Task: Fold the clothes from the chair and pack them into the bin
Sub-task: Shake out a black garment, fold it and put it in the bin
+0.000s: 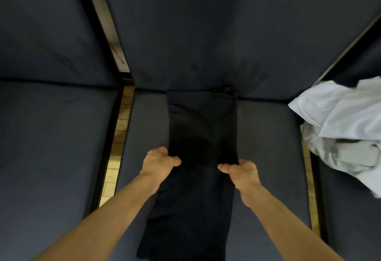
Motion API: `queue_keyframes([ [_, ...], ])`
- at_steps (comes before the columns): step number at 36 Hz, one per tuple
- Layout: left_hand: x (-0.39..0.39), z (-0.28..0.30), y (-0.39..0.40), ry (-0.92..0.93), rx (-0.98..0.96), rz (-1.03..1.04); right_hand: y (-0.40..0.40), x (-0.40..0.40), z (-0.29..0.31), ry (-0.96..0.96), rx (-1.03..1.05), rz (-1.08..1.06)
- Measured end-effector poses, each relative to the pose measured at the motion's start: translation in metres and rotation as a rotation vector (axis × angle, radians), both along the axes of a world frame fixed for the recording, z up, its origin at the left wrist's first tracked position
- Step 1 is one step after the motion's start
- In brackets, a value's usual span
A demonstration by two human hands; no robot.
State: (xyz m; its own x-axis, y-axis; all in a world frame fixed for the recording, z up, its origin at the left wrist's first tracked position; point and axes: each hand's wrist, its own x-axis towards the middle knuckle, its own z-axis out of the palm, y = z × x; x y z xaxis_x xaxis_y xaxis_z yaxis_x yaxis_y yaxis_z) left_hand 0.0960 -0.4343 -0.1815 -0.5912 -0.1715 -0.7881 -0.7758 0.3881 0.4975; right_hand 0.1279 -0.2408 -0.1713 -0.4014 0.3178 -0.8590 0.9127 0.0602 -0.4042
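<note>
Both hands, left (159, 162) and right (242, 173), pinch opposite edges of the dark garment (203, 128) between them

Both bare forearms reach forward from the near edge, converging toward the middle. The left hand (159, 162) is curled, knuckles up, thumb pointing right. The right hand (242, 171) mirrors it, thumb pointing left, fingers tucked under.
</note>
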Motion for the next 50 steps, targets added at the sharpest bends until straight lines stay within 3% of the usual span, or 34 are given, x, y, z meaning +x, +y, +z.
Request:
queue_keyframes([
  [8, 0.011, 0.025, -0.011, 0.038, 0.235, 0.053, 0.006, 0.012, 0.016, 0.197, -0.122, 0.043],
  [15, 0.030, 0.052, -0.024, 0.180, 0.222, 0.106, 0.013, 0.029, 0.038, 0.315, -0.146, 0.031],
  [21, 0.051, 0.112, -0.021, 0.396, 0.253, 0.015, 0.018, 0.042, 0.098, 0.565, -0.083, 0.120],
  [25, 0.066, 0.180, -0.012, 0.508, 0.224, -0.066, 0.029, 0.050, 0.170, 0.675, -0.054, 0.216],
  [31, 0.112, 0.363, 0.002, 0.660, 0.149, -0.320, 0.068, 0.099, 0.356, 0.753, 0.060, 0.573],
  [34, 0.138, 0.455, 0.022, 0.722, 0.051, -0.466, 0.084, 0.130, 0.446, 0.782, 0.223, 0.695],
  [39, 0.182, 0.592, 0.062, 0.922, -0.100, -0.522, 0.117, 0.180, 0.587, 0.880, 0.358, 0.684],
  [45, 0.217, 0.718, 0.104, 1.133, -0.050, -0.550, 0.163, 0.237, 0.727, 1.021, 0.269, 0.536],
  [50, 0.252, 0.808, 0.143, 1.286, -0.006, -0.632, 0.200, 0.300, 0.819, 1.139, 0.366, 0.511],
])
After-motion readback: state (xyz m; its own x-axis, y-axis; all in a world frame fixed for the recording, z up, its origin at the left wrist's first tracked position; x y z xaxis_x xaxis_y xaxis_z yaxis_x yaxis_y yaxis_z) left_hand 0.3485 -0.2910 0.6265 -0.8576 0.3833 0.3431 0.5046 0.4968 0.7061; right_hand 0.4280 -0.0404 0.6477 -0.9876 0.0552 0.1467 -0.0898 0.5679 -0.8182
